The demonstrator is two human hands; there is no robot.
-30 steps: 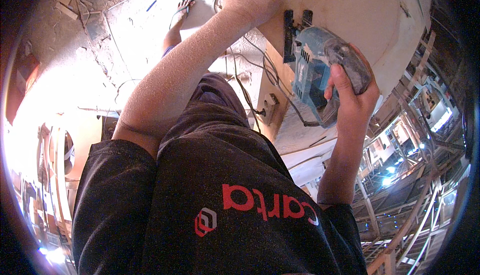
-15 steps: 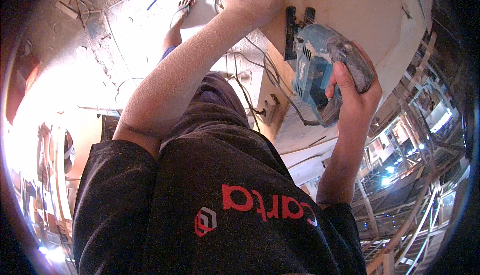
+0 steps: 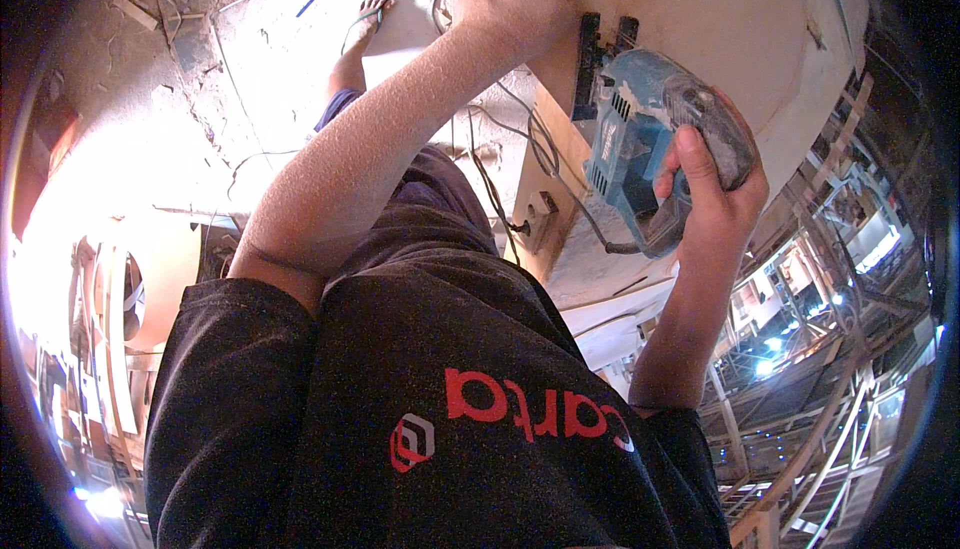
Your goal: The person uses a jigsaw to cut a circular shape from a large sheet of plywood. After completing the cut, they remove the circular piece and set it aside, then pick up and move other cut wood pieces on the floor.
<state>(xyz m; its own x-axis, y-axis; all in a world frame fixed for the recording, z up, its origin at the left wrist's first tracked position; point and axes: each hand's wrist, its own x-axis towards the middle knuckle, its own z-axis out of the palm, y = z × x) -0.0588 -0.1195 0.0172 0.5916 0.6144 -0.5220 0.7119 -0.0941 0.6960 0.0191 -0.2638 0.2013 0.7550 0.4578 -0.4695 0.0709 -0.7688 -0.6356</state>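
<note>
My right hand (image 3: 715,174) is wrapped round the handle of a teal and dark grey jigsaw (image 3: 630,124), the thumb lying along the side. The jigsaw's black base plate (image 3: 587,64) stands at its left, against a pale wooden board (image 3: 740,9). At the top, my left hand (image 3: 515,4) is closed at the board's left edge, fingers bent over it; its fingertips are mostly hidden. Where the blade meets the wood cannot be seen. From the rear of the jigsaw a dark cord (image 3: 590,224) loops away to the left.
A wooden box with a power socket (image 3: 540,211) stands below the board, cables hanging beside it. My sandalled foot (image 3: 372,14) rests on a white floor panel (image 3: 290,49). Wood scraps (image 3: 135,9) lie at the far left, and a curved wooden piece (image 3: 165,269) stands at the left.
The jigsaw and both hands appear slightly farther right, but the whole view has shifted a little too. Both hands keep their grip.
</note>
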